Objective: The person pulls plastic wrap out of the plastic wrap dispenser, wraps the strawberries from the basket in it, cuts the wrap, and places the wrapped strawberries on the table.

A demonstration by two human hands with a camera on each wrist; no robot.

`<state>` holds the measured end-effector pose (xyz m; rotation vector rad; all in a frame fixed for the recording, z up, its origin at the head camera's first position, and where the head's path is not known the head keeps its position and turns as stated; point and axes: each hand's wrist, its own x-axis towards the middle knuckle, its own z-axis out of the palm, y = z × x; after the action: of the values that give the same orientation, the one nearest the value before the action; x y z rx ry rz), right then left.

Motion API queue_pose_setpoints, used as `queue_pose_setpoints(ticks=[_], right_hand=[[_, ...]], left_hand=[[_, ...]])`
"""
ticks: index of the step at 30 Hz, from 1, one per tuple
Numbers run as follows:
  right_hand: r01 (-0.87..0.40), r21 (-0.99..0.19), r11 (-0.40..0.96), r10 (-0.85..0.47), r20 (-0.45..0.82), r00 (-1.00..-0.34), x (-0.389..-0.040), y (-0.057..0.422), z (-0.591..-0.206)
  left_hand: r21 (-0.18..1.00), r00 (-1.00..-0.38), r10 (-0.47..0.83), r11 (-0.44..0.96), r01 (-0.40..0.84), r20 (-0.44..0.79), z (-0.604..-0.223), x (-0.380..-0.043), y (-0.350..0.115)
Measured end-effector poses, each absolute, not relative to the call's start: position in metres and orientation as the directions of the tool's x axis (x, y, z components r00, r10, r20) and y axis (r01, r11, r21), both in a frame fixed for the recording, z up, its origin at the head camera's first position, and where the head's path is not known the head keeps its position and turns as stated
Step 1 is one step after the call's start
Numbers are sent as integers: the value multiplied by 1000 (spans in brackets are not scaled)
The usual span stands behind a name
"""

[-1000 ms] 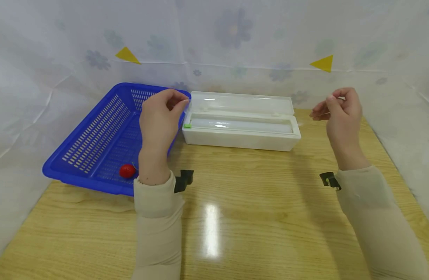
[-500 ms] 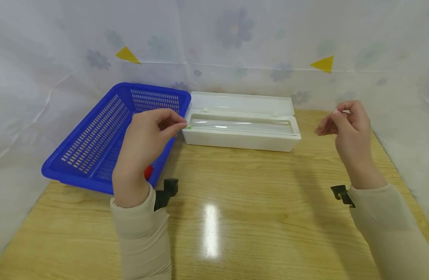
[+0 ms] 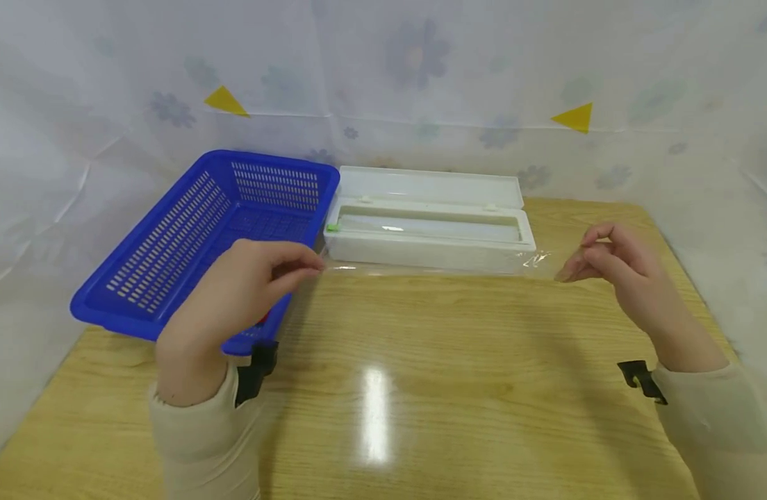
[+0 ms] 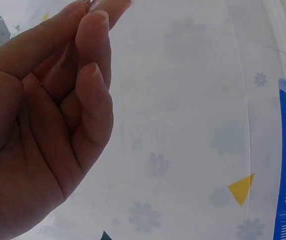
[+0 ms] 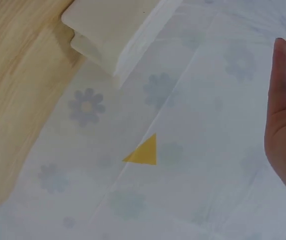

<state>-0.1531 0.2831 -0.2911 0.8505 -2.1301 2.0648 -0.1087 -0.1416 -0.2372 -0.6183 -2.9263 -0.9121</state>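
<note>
1. The left hand (image 3: 246,288), at nine o'clock of the clear film (image 3: 433,269), pinches its end between thumb and fingers.
2. The right hand (image 3: 633,285), at three o'clock, pinches the other end in the same manner.
3. The film lies stretched between them, just above the desk (image 3: 458,389); whether it joins the roll is too transparent to tell.
4. To do this pull well, I think both hands should keep one height and equal tension, because a slack edge could fold and stick to itself.
5. At twelve o'clock of the film is the white box (image 3: 371,242), its lid (image 3: 433,187) open backward. The pale roll (image 3: 458,226) lies inside, and a green piece (image 3: 332,228) sits at its left front corner.
6. At ten o'clock, the blue basket (image 3: 86,305) stands just beside the box; the left arm partly hides it.
7. I can read no brand, label or writing anywhere.
</note>
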Motion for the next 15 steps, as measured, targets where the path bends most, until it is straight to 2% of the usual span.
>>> queue_pose_setpoints(ticks=[1,4,6,8,11,15], right_hand=[[-424,-905,-12,-372,398,-839,-150,285,-294],[-468,-854,226,-448,336,-829,-141,288,-300],[-507,-754,418,-481,289,-828,-134,290,-304],[-532,-651,541,-506,254,-824,-129,291,-307],[-558,-577,596,-537,231,-812,-123,292,-312],[-557,-560,614,-569,177,-803,-117,293,-318]], left_hand=[[533,-921,372,759,374,116,-238,-107,-142],[487,-916,391,784,386,97,-244,-102,-142],[456,-910,406,797,396,81,-248,-99,-141],[428,-905,423,810,402,49,-252,-96,-141],[412,-897,442,816,405,7,-258,-93,-140],[417,-892,451,815,403,-21,-268,-90,-141]])
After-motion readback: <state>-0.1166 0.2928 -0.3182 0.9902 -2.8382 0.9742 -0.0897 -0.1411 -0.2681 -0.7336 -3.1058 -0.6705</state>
